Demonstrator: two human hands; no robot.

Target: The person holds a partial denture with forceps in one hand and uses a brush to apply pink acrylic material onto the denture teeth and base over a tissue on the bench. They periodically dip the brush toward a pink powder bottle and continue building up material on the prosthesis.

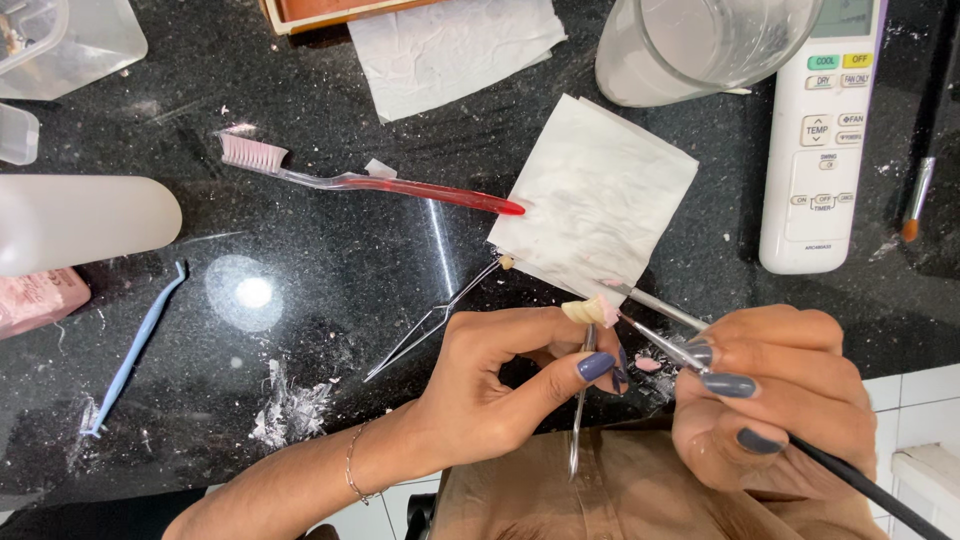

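Observation:
My left hand (500, 385) pinches a thin metal clamp (580, 410) that grips a small cream tooth-shaped piece (588, 311) at its top. My right hand (765, 400) holds a fine black-handled brush (860, 482), whose metal ferrule and tip (650, 340) reach the cream piece from the right. A second metal tool (655, 302) lies just above the brush. Both hands hover at the front edge of the black speckled counter (340, 270).
Metal tweezers (432, 320) lie left of my hands beside a white paper square (595, 195). A red toothbrush (360, 178), blue pick (135, 350), white remote (825, 130), clear cup (700, 45), another brush (915, 200), plastic bottle (80, 220) and white dust (290, 410) surround them.

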